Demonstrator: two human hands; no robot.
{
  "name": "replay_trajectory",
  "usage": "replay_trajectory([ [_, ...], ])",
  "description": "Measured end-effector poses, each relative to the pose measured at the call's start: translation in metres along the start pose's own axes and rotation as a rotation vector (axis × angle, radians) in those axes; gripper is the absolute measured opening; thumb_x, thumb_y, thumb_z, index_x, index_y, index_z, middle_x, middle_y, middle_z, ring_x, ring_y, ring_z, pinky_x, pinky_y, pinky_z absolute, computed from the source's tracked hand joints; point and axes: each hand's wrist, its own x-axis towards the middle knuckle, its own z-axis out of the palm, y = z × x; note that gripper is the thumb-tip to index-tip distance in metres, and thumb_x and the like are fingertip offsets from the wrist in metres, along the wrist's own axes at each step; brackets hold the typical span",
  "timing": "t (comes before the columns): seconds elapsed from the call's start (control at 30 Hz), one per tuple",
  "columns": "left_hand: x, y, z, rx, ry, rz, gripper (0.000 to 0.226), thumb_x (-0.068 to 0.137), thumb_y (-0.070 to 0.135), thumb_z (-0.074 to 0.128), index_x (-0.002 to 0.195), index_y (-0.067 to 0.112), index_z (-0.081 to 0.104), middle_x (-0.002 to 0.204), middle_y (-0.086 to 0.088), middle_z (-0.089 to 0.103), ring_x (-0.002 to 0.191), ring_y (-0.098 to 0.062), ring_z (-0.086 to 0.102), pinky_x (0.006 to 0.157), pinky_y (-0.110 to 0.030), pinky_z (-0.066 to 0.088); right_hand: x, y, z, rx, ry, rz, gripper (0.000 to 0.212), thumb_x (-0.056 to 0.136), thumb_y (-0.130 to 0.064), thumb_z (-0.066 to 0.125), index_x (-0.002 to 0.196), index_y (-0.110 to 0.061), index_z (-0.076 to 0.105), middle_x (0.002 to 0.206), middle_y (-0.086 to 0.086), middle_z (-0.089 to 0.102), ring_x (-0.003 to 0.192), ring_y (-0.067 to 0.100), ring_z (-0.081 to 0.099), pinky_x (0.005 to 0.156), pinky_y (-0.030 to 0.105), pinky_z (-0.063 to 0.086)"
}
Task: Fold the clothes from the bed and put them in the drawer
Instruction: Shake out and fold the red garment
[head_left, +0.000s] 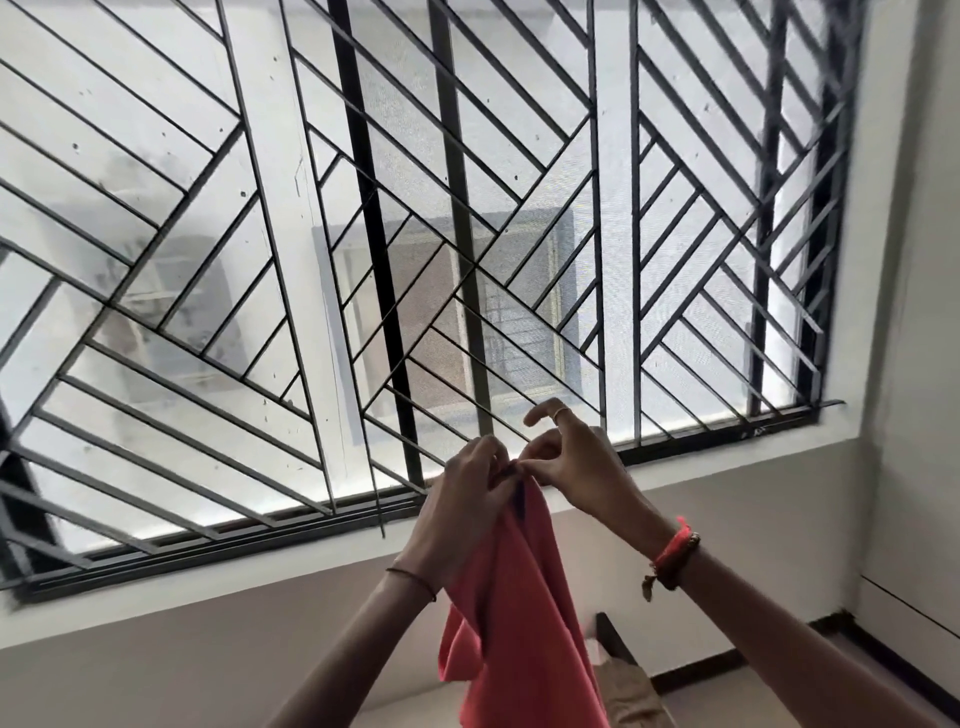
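Here, both hands were raised high in front of the barred window (415, 234), meeting at one spot with the pink garment (519, 623) caught between them. The left hand (462, 509) had its fingers curled round the top edge of the cloth, gripping it. The right hand (571, 467) pinched the same edge just beside it, thumb and a finger closed on the fabric while one ringed finger stuck up free. Whether the two hands actually touched each other, I could not tell.

The garment hung straight down from that shared grip, its long axis vertical, falling between the forearms and running out of view at the bottom. So it lay below the hands, not off to one side. It was bunched narrow at the top and wider lower down, with a loose flap on the left. Neither hand was nearer to it than the other, since both held the same top edge.

By my judgement the fold had not yet begun: the piece was only held up, perhaps to find its corners or shoulders. The coming move would likely turn on drawing the hands apart along that top edge, left going left and right going right, so the cloth would spread flat instead of hanging like a rope. A beige cloth (628, 691) lay low at the right — the drawer was not in view
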Motion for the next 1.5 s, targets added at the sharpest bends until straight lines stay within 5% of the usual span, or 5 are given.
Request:
replay_trajectory([
  [0.17,0.003,0.004,0.003,-0.019,-0.002,-0.010,0.020,0.080,0.015,0.070,0.078,0.020,0.050,0.072,0.012,0.050,0.064,-0.002,0.048,0.058,-0.015,0.037,-0.003,0.004,0.005,-0.058,0.060,-0.088,0.041,0.077,0.000,0.071,0.099,-0.023,0.045,0.078,0.004,0.070,0.061,-0.002,0.062,0.060,0.009,0.047],
  [0.5,0.011,0.009,-0.012,-0.287,-0.162,-0.141,0.032,0.078,0.003,0.069,0.106,0.019,0.071,0.083,0.015,0.069,0.077,0.011,0.062,0.075,-0.010,0.045,-0.004,0.021,0.015,-0.259,0.207,-0.336,0.054,0.075,0.001,0.064,0.117,-0.023,0.040,0.078,-0.015,0.043,0.068,0.002,0.042,0.064,0.014,0.035],
  [0.73,0.013,0.023,-0.019,-0.507,-0.103,-0.269,0.027,0.080,0.003,0.066,0.087,0.027,0.074,0.069,0.018,0.070,0.070,0.008,0.063,0.065,-0.009,0.045,-0.013,0.017,0.021,-0.577,0.436,-0.610,0.047,0.086,-0.012,0.050,0.131,-0.009,0.041,0.092,0.010,0.058,0.080,0.021,0.052,0.062,0.031,0.050],
  [1.0,0.006,0.028,-0.018,-0.678,-0.028,-0.382,0.017,0.084,0.002,0.067,0.081,0.017,0.073,0.060,0.013,0.068,0.056,0.005,0.059,0.050,-0.008,0.040,-0.016,0.010,0.017,-0.190,0.292,-0.442,0.078,0.084,-0.001,0.062,0.143,-0.030,0.021,0.094,-0.006,0.054,0.086,0.010,0.053,0.080,0.025,0.048],
  [1.5,-0.005,0.029,-0.027,-1.010,-0.094,-0.533,0.024,0.091,0.021,0.059,0.100,0.002,0.071,0.087,-0.010,0.073,0.080,-0.018,0.068,0.067,-0.021,0.052,-0.057,0.025,0.038,-0.570,0.297,-0.683,0.054,0.094,-0.012,0.042,0.146,-0.006,0.028,0.146,0.010,0.043,0.138,0.018,0.036,0.111,0.032,0.036],
])
